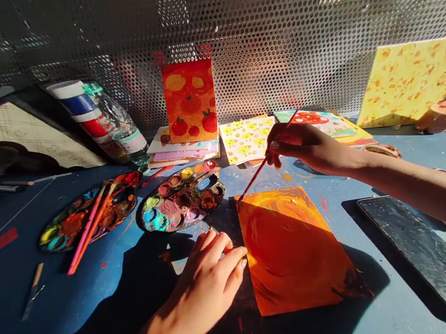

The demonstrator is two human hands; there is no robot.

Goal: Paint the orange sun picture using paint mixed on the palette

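An orange painting point(293, 251) with dark strokes at its lower right corner lies flat on the blue table. My right hand point(301, 145) is closed around a thin paintbrush point(259, 173), whose tip meets the painting's upper left corner. At the painting's left edge, my left hand point(205, 277) has bent fingers; its index finger and thumb come together against that edge, steadying it. Just beyond this hand is a paint palette point(182, 200) with wells of many colours. Shadow covers much of the painting.
A second palette point(72, 216) carries a pink brush point(89, 221) and an orange brush point(99, 217). Behind stand a plastic bottle point(121, 126), a red painting point(191, 102) and a yellow painting point(414, 79) before a perforated metal wall point(279, 32). A dark slab point(426, 254) lies at right.
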